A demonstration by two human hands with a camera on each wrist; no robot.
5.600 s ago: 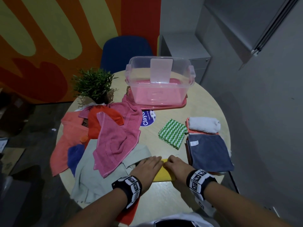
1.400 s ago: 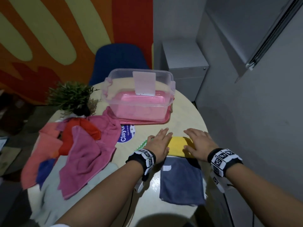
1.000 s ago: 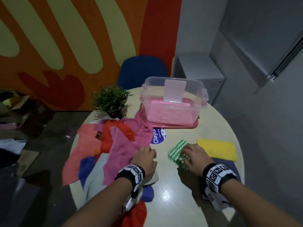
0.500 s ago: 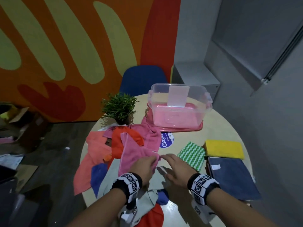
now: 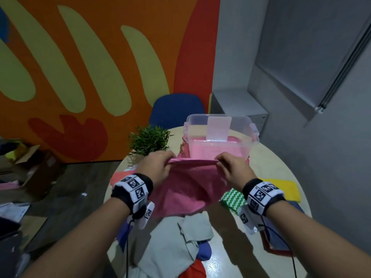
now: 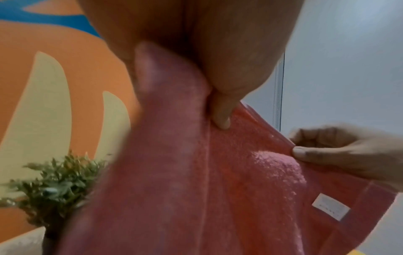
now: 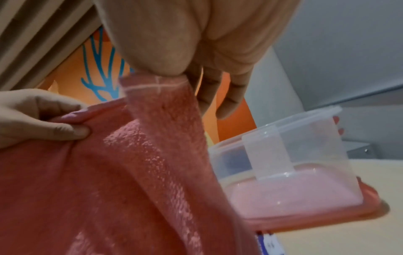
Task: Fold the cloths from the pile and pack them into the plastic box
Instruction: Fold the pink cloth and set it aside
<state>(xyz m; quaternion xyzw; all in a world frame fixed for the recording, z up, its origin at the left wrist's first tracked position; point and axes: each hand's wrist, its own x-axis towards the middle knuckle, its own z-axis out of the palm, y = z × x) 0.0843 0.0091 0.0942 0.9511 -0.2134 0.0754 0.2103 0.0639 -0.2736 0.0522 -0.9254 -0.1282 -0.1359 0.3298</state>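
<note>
— Both hands up! The left hand (image 5: 158, 167) and right hand (image 5: 233, 170) each pinch a top corner of the pink towel (image 5: 188, 189).

— It hangs straight down from that taut edge, above the pile (image 5: 170, 243), level side to side. The plastic box (image 5: 220, 137) sits just beyond; neither hand looks nearer.

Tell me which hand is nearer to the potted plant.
Left. The left hand pinches the pink towel just in front of the potted plant; the right hand pinches the towel's other corner, further right, before the plastic box.
</note>
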